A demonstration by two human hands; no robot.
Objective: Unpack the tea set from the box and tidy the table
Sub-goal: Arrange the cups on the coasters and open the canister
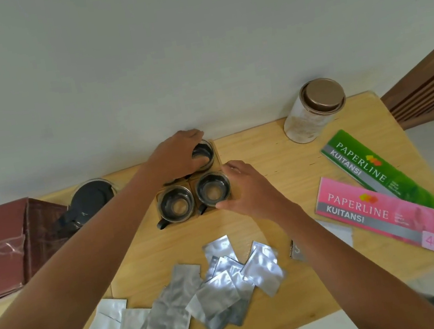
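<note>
1. Three glass cups are seen on wooden coasters at the far middle of the table [280,153].
2. The far cup [204,153] is gripped at its rim by the left hand [177,156].
3. The right near cup [213,188], apparently empty, is flanked by the spread right hand [245,188]; contact cannot be told.
4. The left near cup [176,204] looks empty.
5. The dark-lidded teapot [88,198] is beside the maroon box [2,246], far left.
6. Foil sachets [210,289] are scattered near.

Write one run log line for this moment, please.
stage: arranging cups | left hand: gripping rear glass cup | right hand: touching front-right cup | foil sachets: scattered | box: left
</note>
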